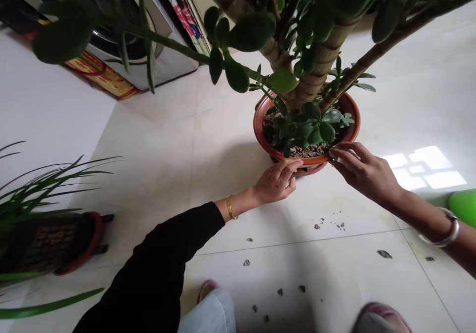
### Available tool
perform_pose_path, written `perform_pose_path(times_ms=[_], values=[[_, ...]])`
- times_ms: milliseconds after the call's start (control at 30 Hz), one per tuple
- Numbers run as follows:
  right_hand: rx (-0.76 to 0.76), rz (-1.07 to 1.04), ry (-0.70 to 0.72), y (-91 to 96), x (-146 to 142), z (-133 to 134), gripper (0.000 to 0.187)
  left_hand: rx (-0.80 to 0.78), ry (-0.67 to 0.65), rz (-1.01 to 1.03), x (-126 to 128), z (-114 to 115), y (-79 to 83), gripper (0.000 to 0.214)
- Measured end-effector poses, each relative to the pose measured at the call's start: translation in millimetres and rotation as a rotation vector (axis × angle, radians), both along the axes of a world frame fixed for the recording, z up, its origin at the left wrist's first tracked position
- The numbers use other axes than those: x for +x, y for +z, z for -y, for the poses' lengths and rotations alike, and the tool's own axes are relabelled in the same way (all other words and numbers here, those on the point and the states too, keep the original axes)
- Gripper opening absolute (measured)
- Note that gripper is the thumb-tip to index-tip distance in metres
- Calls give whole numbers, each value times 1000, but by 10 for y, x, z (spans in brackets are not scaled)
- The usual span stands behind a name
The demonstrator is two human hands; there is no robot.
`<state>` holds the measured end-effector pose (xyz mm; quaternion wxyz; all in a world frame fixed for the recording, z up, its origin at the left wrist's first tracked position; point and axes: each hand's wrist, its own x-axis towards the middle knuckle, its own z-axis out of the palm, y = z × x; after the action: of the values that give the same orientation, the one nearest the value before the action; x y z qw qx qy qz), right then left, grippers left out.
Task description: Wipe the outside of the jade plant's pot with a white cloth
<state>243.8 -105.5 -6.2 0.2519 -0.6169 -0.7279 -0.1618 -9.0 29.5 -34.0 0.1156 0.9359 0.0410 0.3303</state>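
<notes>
A brown-orange flowerpot (307, 161) stands on the tiled floor, holding a large jade plant (316, 70) with thick stems and round leaves. Gravelly soil (310, 150) shows between the low leaves and the near rim. At the front left of the pot, my left hand (279, 179) has its fingers bent, with the tips against the rim. My right hand (359, 166) pinches the rim at the front right, fingers on top and thumb beneath. Part of each hand's grip is hidden.
Small stones (247, 262) and dry bits (384, 254) lie scattered on the floor in front. To the left stands another potted plant (98, 243) with long leaves. A washing machine (167, 55) is at the back left, and a green object (464, 207) at the right edge.
</notes>
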Motion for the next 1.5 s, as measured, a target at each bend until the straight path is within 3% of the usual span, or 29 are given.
perform_pose_path(times_ms=[300,567,900,1233,1367,1500], values=[[-124,-36,-10,118,-487,-108,30,-54,-51,-2,-16,-24,-3,70],[-454,1,-104,365,-801,-245,44,-39,-68,-11,-34,-75,-69,70],[-346,79,-8,238,-430,-73,50,22,-55,-19,-26,-71,34,64],[-255,89,11,189,126,14,55,-9,-41,-93,-56,-83,3,73],[-258,14,12,155,58,3,46,-24,-28,-90,-28,-75,-45,69],[-236,18,39,131,-227,-68,44,17,32,-55,30,-79,-85,50]])
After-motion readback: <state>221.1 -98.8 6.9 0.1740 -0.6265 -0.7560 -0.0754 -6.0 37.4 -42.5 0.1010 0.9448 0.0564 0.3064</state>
